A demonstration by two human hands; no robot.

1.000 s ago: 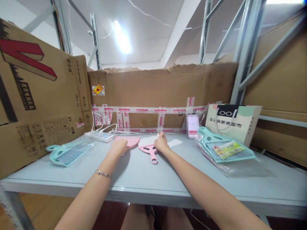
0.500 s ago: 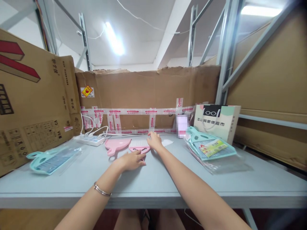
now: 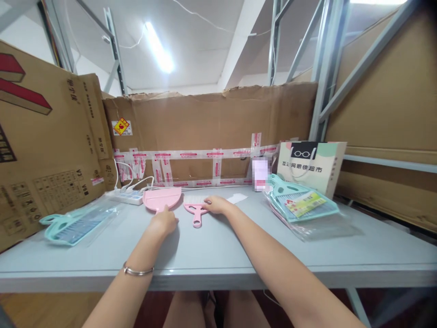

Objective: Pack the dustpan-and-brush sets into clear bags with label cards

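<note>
A small pink dustpan (image 3: 162, 198) lies at the back middle of the grey table (image 3: 218, 255), handle toward me. My left hand (image 3: 164, 222) sits at that handle with its fingers curled down over the handle's end. Just to the right lies a pink hand brush (image 3: 195, 208) with white bristles, its handle also pointing at me. My right hand (image 3: 215, 205) rests on the table against the brush's right side, fingers together and touching the brush head. A bracelet is on my left wrist.
A teal dustpan set in a plastic sleeve (image 3: 77, 223) lies at the left. A white power strip (image 3: 124, 197) sits behind it. Several packed teal sets (image 3: 303, 205) and a paper bag (image 3: 312, 168) stand at the right. Taped cardboard walls (image 3: 211, 132) enclose the back and left.
My left hand has left the brush's handle and gone back to the dustpan's handle. My right hand slid from behind the brush to its right side. The brush handle now shows.
</note>
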